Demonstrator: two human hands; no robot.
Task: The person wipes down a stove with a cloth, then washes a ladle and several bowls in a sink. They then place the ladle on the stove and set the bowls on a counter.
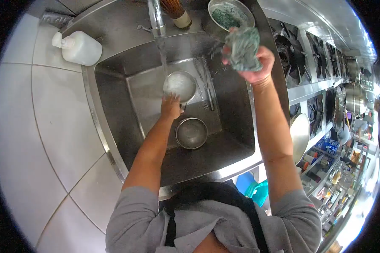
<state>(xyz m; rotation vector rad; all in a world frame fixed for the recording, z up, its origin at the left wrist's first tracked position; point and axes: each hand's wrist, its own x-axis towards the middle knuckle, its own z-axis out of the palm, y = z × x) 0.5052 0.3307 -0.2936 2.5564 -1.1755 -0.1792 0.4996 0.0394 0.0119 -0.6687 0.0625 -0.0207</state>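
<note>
My left hand is down in the sink, its fingers over the near rim of a round metal bowl. Water from the tap falls into this bowl, and whitish water fills it. Raised above the sink's right side, my right hand grips a wet greenish-grey scouring pad. Just behind the pad, a metal bowl with green, foamy contents stands on the sink ledge. A second round metal bowl sits on the sink floor nearer me. A fork and other long utensils lie to the right of the filled bowl.
The tap runs at the back of the steel sink. A white pump bottle stands at the left corner, and a bristle brush beside the tap. Stove burners line the right. A person is in the far right background.
</note>
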